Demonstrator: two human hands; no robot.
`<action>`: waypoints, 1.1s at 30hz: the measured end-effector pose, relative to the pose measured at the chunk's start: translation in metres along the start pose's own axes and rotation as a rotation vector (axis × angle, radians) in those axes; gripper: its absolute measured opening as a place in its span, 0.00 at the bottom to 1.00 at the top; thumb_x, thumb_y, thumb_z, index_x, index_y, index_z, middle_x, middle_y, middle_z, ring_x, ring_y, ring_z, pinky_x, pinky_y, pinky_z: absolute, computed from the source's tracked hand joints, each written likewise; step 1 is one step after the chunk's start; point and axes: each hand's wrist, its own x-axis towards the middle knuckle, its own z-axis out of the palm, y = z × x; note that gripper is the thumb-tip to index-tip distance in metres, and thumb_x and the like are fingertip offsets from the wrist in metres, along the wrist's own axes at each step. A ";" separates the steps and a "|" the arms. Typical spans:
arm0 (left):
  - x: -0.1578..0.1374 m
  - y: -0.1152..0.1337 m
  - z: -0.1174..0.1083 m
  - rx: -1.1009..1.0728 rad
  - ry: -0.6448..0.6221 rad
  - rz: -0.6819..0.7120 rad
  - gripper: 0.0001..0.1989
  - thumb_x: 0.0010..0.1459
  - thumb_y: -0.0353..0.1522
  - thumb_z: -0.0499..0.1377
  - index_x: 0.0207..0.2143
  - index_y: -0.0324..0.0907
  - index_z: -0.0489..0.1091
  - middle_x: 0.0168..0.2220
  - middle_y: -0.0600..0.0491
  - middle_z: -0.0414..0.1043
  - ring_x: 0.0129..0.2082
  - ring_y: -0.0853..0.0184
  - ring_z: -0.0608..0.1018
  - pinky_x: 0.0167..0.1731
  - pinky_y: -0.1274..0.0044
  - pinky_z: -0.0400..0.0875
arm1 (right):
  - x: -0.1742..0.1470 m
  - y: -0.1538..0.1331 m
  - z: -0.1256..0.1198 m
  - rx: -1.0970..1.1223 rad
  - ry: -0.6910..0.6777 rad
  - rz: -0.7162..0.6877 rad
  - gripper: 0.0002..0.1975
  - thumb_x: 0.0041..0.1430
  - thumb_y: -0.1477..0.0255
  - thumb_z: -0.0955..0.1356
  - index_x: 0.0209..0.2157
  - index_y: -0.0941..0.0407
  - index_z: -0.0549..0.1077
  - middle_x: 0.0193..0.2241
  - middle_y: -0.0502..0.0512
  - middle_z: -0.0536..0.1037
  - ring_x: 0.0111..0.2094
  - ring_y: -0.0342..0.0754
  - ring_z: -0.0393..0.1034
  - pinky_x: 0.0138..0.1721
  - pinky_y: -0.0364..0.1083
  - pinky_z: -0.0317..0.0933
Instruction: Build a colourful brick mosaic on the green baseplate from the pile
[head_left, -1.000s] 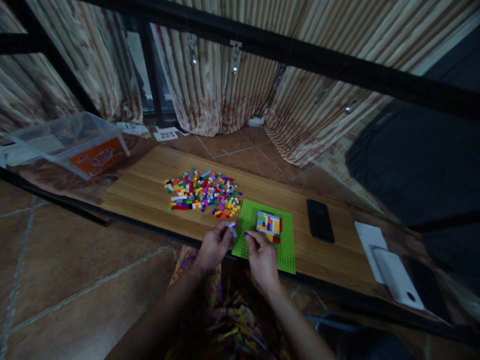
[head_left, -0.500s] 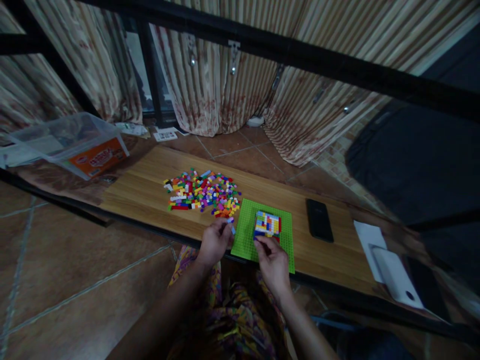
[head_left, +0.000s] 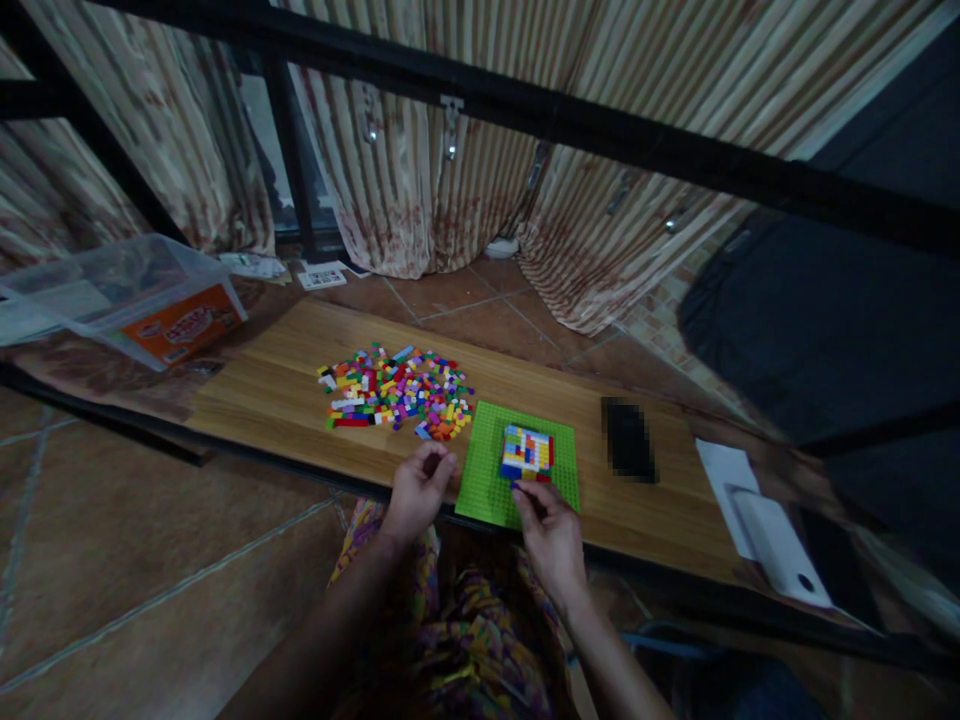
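A green baseplate (head_left: 480, 470) lies near the table's front edge. On it sits a block of stacked toy bricks (head_left: 527, 452), with white, yellow, blue and red pieces. My right hand (head_left: 551, 530) is over the plate's front part, thumb and index finger pinched on a small dark blue brick (head_left: 515, 486) at the near side of the stack. Left of the plate, my left hand (head_left: 418, 488) hovers above the table edge with its fingers curled and thumb against the index finger. Whatever it may hold is hidden. Just beyond it spreads a pile of loose coloured bricks (head_left: 397, 392).
The wooden table top (head_left: 255, 380) carries a dark, pixelated rectangular object (head_left: 628, 440) right of the plate. White papers (head_left: 724, 480) and a white box (head_left: 780, 550) lie at the right end. A clear plastic bin (head_left: 127, 300) with an orange label stands at the left.
Light blue and lilac bricks at my left fingertips no longer show there. My left hand has drawn slightly left, while my right stays by the stack. The view has shifted a little.
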 end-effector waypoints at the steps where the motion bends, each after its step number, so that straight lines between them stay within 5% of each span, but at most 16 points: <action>1: -0.002 0.001 -0.001 0.038 -0.033 0.022 0.13 0.54 0.42 0.60 0.31 0.41 0.66 0.24 0.58 0.67 0.25 0.71 0.72 0.27 0.80 0.67 | 0.000 -0.002 0.001 0.000 -0.003 -0.006 0.14 0.60 0.61 0.64 0.38 0.54 0.77 0.37 0.57 0.79 0.40 0.51 0.73 0.44 0.49 0.64; 10: -0.015 0.014 0.001 0.342 -0.302 0.187 0.14 0.60 0.41 0.55 0.30 0.41 0.72 0.27 0.55 0.69 0.29 0.69 0.71 0.31 0.79 0.65 | 0.002 -0.028 0.025 -0.010 -0.102 -0.112 0.12 0.62 0.66 0.63 0.38 0.53 0.77 0.35 0.55 0.78 0.37 0.49 0.72 0.39 0.46 0.64; 20: -0.008 0.009 0.000 0.277 -0.308 0.131 0.12 0.59 0.39 0.56 0.31 0.41 0.73 0.27 0.55 0.69 0.29 0.69 0.71 0.31 0.80 0.65 | 0.006 -0.039 0.034 -0.002 -0.113 -0.142 0.10 0.60 0.69 0.64 0.38 0.52 0.77 0.34 0.53 0.77 0.35 0.47 0.72 0.37 0.44 0.65; 33: -0.008 0.009 -0.005 0.247 -0.282 0.090 0.10 0.58 0.38 0.57 0.31 0.40 0.70 0.26 0.56 0.65 0.27 0.71 0.67 0.28 0.81 0.62 | 0.008 0.008 -0.021 -0.043 0.114 -0.070 0.15 0.63 0.64 0.62 0.40 0.56 0.76 0.38 0.57 0.77 0.40 0.50 0.72 0.42 0.48 0.64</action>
